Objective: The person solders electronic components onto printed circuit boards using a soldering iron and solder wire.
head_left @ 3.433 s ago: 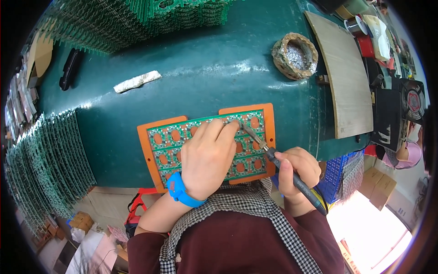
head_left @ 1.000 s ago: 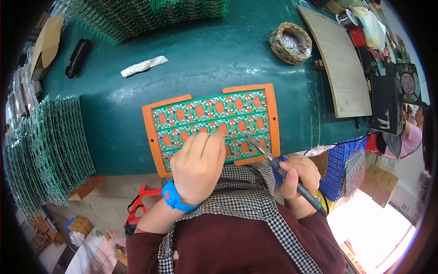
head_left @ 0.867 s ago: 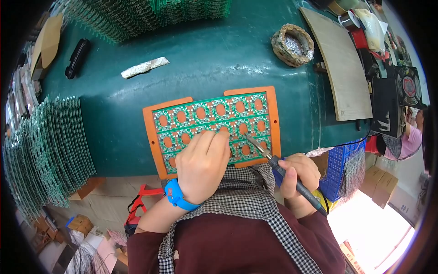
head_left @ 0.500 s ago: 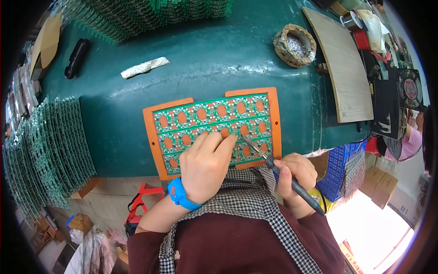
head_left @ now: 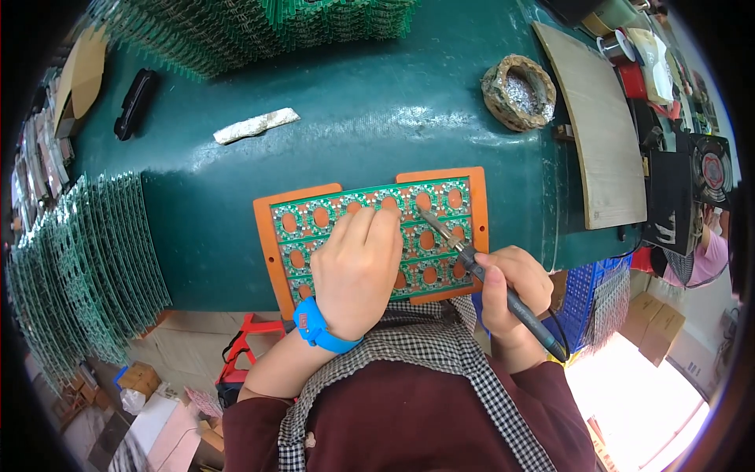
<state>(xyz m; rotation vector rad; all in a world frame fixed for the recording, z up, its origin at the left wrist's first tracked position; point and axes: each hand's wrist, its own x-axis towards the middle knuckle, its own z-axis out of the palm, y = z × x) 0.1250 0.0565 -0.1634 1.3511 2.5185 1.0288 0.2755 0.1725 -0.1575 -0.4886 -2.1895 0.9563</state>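
Observation:
A green panel of small circuit boards [head_left: 305,222] with rows of oval openings lies in an orange tray-like frame [head_left: 267,234] on the table. My right hand [head_left: 515,289] is closed round the handle of a soldering iron [head_left: 525,316]. The iron's metal tip reaches the top row of the panel, right of centre. Over the middle of the panel rests my left hand [head_left: 358,267], fingers bent together and pointing to the top row. What its fingertips hold, if anything, is hidden. A blue wrist strap [head_left: 318,329] circles my left wrist.
Stacked green board panels stand at the left [head_left: 86,267] and far side [head_left: 259,35]. A rough round pot [head_left: 519,93] with silvery bits, a wooden board [head_left: 594,130], a whitish strip [head_left: 257,125] and a black handset-like object [head_left: 135,104] lie on the green table [head_left: 354,149].
The iron's tip has moved from the middle row to the top row of the panel. My left hand has also shifted up toward the top row. The whole view has moved slightly.

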